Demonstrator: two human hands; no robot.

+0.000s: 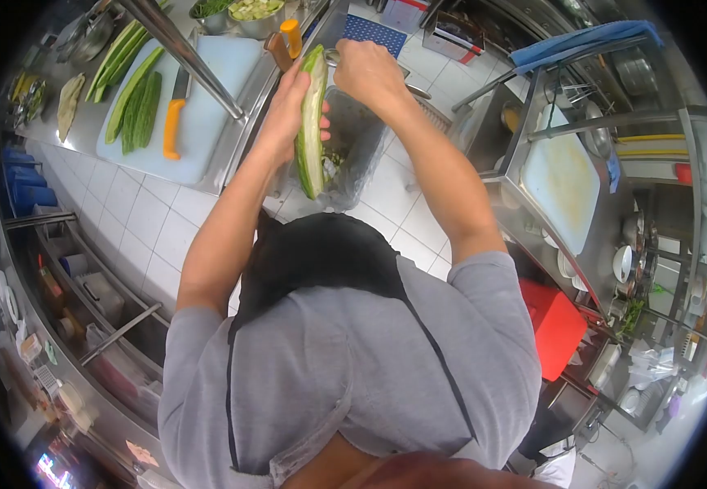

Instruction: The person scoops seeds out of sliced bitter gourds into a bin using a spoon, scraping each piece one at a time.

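Observation:
My left hand (pixel 286 114) is wrapped round a long green gourd (pixel 312 122), which stands nearly upright with its pale cut inside showing. At its top end, my right hand (pixel 364 69) is closed on a small metal tool (pixel 331 57), mostly hidden by my fingers. Below both hands is a bin with a clear liner (pixel 357 151), holding green and pale scraps. On the left, a white cutting board (pixel 215 98) bears cut green gourd pieces (pixel 148 110) and a knife with an orange handle (pixel 172 130).
More green lengths (pixel 125 53) lie on the steel counter (pixel 84 102) beyond the board. Bowls of cut vegetables (pixel 255 15) stand at its back. A metal post (pixel 186 53) slants across the board. A second cutting board (pixel 561 179) and a red box (pixel 550 326) are at right.

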